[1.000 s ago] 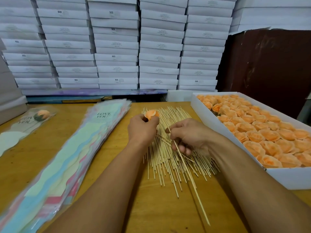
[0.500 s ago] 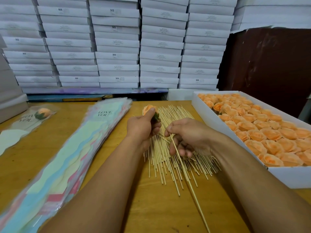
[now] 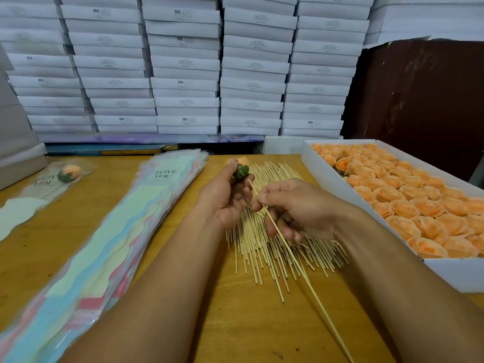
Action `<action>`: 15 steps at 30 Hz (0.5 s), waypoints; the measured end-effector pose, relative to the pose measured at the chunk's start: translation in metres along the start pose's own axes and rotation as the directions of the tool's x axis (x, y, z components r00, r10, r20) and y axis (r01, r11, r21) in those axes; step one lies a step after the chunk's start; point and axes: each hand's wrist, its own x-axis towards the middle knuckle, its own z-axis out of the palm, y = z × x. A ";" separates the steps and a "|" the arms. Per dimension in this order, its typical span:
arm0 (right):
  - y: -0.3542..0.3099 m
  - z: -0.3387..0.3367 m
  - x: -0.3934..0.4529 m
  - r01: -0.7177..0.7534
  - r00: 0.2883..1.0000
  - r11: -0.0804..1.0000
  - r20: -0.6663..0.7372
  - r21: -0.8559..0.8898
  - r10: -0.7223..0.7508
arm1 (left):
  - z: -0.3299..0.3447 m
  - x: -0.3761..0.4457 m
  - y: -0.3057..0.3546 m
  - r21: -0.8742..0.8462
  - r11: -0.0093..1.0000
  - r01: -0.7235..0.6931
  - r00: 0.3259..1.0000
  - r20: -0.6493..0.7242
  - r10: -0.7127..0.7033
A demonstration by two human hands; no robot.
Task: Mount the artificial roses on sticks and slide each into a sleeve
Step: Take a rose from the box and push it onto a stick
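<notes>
The left hand [image 3: 225, 197] grips one artificial rose [image 3: 239, 167] between thumb and curled fingers, palm turned up and toward the person, forearm running in from about 7 o'clock. The right hand [image 3: 293, 205] pinches a single thin stick [image 3: 288, 250] between thumb and forefinger, the other fingers curled loosely beneath, forearm coming in from about 5 o'clock.

In the head view, the rose sits at the top of the left fist, just above centre of the table [image 3: 235, 323]. Its orange petals point away toward 12 o'clock, while its dark green base faces back toward 5 o'clock, showing a small pale socket. The stick's long axis runs from about 11 o'clock to 5 o'clock: its upper tip lies just beside the green base, though whether it touches cannot be told, and its lower end reaches past the bottom edge. It is pale, straight and very slender.

Under both hands lies a fanned pile of sticks [image 3: 272, 252]. At 9 o'clock a stack of sleeves [image 3: 110, 231], pastel-coloured and printed "LOVE YOU", stretches diagonally. Farther out at 10 o'clock lies a finished sleeved rose [image 3: 68, 174]. At 3 o'clock a white box [image 3: 450, 271] holds rows of orange rose heads [image 3: 408, 205].
</notes>
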 end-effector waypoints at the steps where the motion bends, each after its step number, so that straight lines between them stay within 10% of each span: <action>1: 0.000 0.001 0.000 0.010 1.000 1.000 -0.002 0.004 -0.010 | 0.000 0.000 0.000 0.007 1.000 -0.004 1.000 0.001 0.004; 15: 0.000 0.001 0.001 0.037 0.999 0.999 -0.013 0.024 -0.037 | 0.001 -0.001 -0.001 0.061 0.997 -0.037 0.999 0.013 0.036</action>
